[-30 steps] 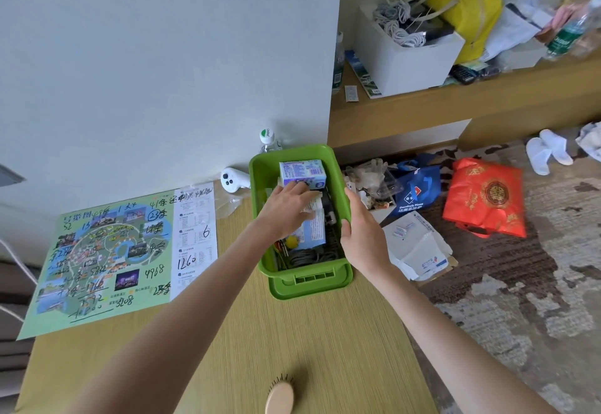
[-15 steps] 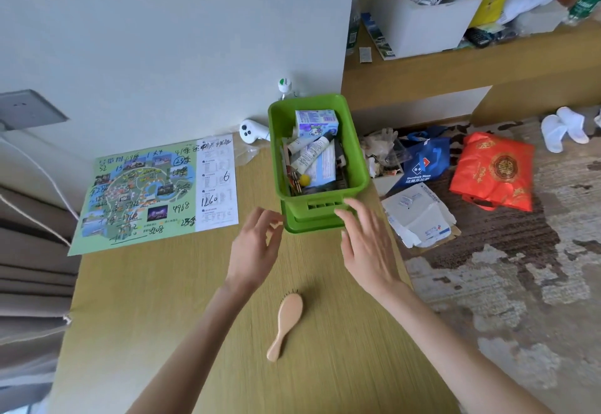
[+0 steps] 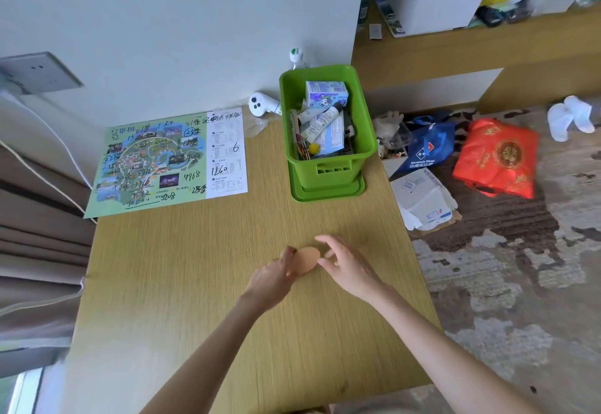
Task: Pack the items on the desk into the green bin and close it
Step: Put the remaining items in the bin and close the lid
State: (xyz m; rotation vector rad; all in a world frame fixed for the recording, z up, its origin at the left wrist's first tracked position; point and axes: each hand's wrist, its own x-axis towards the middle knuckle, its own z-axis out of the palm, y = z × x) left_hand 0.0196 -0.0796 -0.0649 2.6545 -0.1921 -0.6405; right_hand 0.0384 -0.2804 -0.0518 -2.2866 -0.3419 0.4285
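A green bin (image 3: 363, 121) stands at the back of the desk on its green lid (image 3: 328, 193). It holds a purple-and-white box (image 3: 326, 91), white tubes (image 3: 320, 119) and small items. Nearer to me lies a wooden hairbrush (image 3: 308, 259), only its oval head showing. My left hand (image 3: 271, 280) covers the handle, fingers curled round it, though the view is blurred. My right hand (image 3: 346, 264) hovers at the head's right side with fingers spread and relaxed, their tips close to the wood.
A printed map sheet (image 3: 166, 160) lies at the desk's back left. A white controller (image 3: 261, 104) and a small white bottle (image 3: 296, 55) sit by the wall. The desk's right edge drops to a carpet with a red bag (image 3: 497, 160), a blue bag (image 3: 429, 147) and papers (image 3: 422, 202).
Both hands left the bin and came back toward me to the hairbrush. My left hand now covers its handle, and my right hand is beside its head.
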